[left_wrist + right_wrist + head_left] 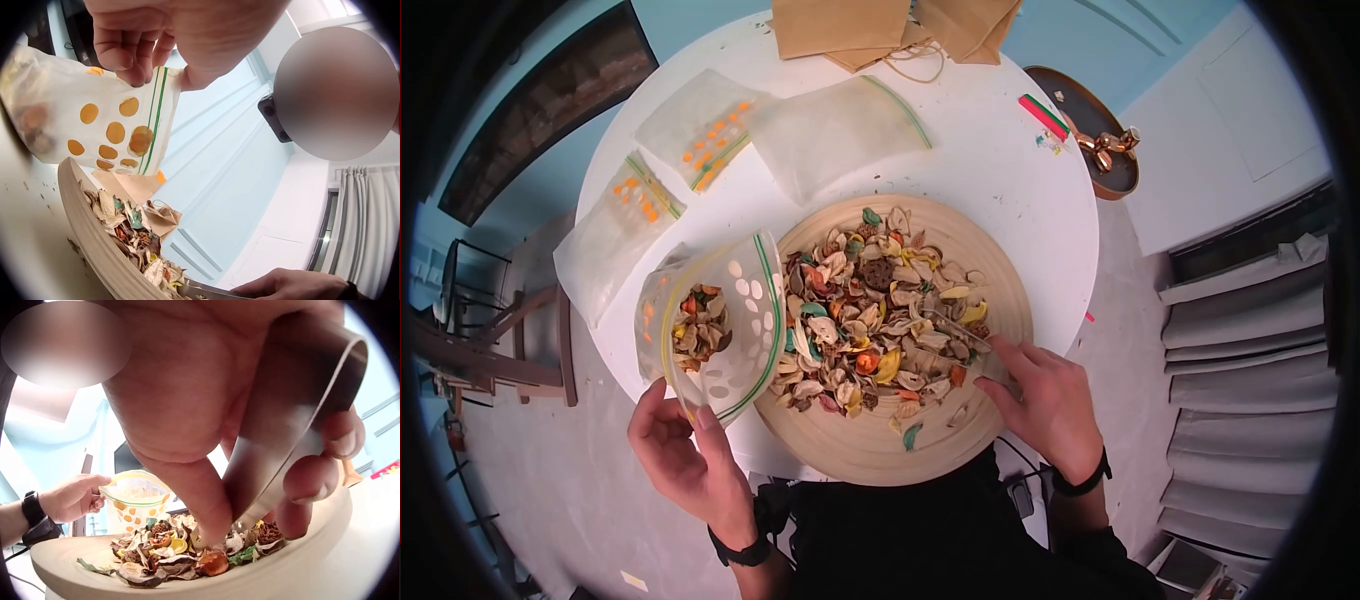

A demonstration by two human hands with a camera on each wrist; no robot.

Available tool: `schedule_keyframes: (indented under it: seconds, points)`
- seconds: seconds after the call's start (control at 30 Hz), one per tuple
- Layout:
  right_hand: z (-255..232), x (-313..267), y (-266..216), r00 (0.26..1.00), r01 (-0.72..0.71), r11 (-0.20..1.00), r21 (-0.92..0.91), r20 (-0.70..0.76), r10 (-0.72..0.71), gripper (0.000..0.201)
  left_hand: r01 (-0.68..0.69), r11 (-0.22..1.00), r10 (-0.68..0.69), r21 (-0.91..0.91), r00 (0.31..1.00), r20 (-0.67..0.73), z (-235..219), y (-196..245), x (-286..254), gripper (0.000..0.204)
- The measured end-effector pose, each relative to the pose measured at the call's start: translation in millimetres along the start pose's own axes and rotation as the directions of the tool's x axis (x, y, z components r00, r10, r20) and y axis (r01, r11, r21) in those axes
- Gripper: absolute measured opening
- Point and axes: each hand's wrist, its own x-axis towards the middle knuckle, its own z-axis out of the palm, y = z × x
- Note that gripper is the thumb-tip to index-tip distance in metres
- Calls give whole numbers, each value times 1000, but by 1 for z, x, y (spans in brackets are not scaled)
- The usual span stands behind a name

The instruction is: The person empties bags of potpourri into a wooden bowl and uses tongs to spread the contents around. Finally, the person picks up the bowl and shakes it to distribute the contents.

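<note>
My left hand (690, 455) pinches the edge of an open zip bag (738, 270) with a green seal line and orange dots. Some potpourri (703, 335) lies inside that bag, which stands left of a round wooden plate (840, 452). A heap of dried petals, cones and coloured pieces (870, 320) covers much of the plate. Over its right part, my right hand (1045, 405) grips metal tongs (281, 406), thumb on one side and fingers on the other. The tongs' tips reach into the heap; the right wrist view hides them behind the thumb.
Two dotted zip bags (615, 235) (700, 125) and another zip bag (830, 135) lie flat on the white table (1055, 260). Brown paper bags (840, 28) are at the far edge. A red and green strip (1043, 117) lies near a dark tray (1115, 180) with a shiny balloon-dog figure (1108, 148).
</note>
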Motion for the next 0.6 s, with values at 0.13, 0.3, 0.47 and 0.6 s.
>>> schedule_keyframes:
  seconds: [0.13, 0.3, 0.47, 0.6]
  points:
    - [4, -1, 2, 998, 40, 999, -21, -54, -41, 36, 0, 1000, 0, -26, 1000, -3, -1, -2, 0, 42]
    - [5, -2, 0, 997, 50, 999, -7, -57, -50, 32, -120, 992, 119, 47, 993, 22, -2, -7, -1, 38]
    - [-1, -5, 1, 993, 59, 998, -13, -97, -60, 29, -18, 1000, 19, -17, 999, 31, -2, 2, -1, 43]
    - [-10, -5, -3, 990, 59, 998, -33, -129, -63, 28, -17, 999, 19, -34, 999, 51, 0, 0, -1, 45]
